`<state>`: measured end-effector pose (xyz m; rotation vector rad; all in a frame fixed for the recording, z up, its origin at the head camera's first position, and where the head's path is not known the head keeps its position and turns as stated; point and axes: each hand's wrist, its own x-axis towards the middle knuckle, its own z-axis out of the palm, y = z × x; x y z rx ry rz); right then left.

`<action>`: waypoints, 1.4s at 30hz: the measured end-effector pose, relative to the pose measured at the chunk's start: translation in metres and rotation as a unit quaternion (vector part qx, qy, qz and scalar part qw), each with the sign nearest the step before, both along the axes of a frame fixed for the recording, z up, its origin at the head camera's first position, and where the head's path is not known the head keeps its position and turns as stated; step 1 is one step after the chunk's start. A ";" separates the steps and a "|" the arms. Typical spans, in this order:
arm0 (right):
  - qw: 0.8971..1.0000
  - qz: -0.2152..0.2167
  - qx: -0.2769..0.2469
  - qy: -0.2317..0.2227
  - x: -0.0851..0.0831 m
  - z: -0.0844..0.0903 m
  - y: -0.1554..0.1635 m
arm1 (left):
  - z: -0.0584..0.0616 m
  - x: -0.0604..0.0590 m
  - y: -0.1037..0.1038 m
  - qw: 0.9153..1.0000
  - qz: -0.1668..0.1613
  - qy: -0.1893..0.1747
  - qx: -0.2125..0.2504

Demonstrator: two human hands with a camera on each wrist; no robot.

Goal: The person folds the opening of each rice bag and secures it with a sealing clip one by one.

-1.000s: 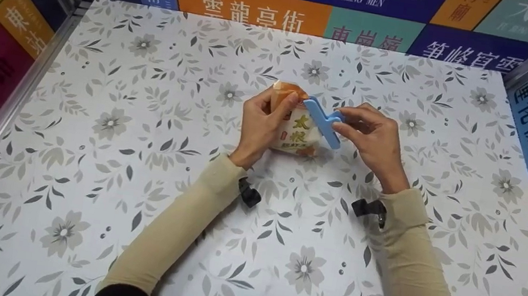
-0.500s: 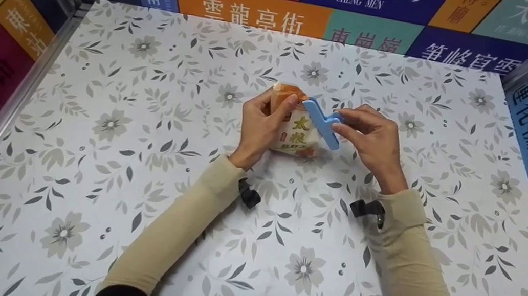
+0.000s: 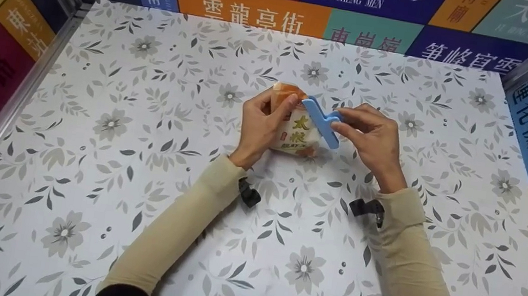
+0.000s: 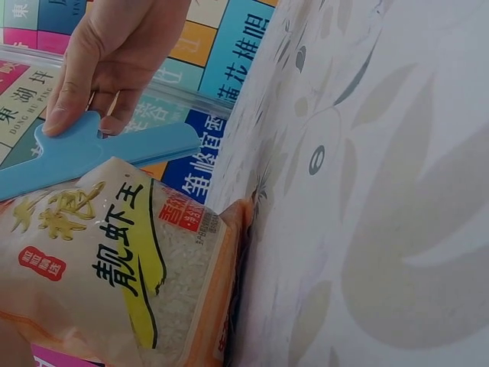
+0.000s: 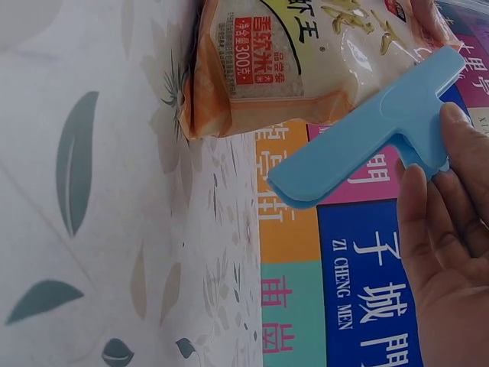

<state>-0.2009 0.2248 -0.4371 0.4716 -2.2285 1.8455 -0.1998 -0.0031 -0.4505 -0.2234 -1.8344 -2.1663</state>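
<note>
- Rice bag (image 3: pixel 299 135) stood on the table (image 3: pixel 87 154), gripped by the left hand (image 3: pixel 261 126) along its left side, thumb curled over the orange top corner.
- Clip (image 3: pixel 320 123), pale blue and T-shaped, sat along the bag's right upper edge, just right of that grip; the right hand (image 3: pixel 371 138) pinched its short handle between thumb and fingers (image 5: pixel 428 229).
- Both hands were closed on their things: left round the bag, right on the clip's handle.
- Judged from the head view, the clip had been brought to the bag's mouth but looked not yet seated; in the right wrist view its long bar (image 5: pixel 359 149) showed apart from the plastic, so clamping seemed left to do.
- Whether the clip's two bars were parted or pressed together could not be told; each view showed one blue face only.
- The left hand's fingers were hidden behind the bag, and the left wrist view cut off the bag's lower part and the clip's far end.
- The bag's mouth was covered by the thumb and clip, so folded or open stayed unclear.
- Further out lay the flowered table, with coloured sign panels (image 3: pixel 252 9) walling it on three sides.
</note>
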 end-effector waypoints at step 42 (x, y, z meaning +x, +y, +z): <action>1.000 -0.010 -0.015 0.020 0.000 0.008 -0.011 | 0.001 0.000 0.000 1.000 -0.006 -0.002 0.004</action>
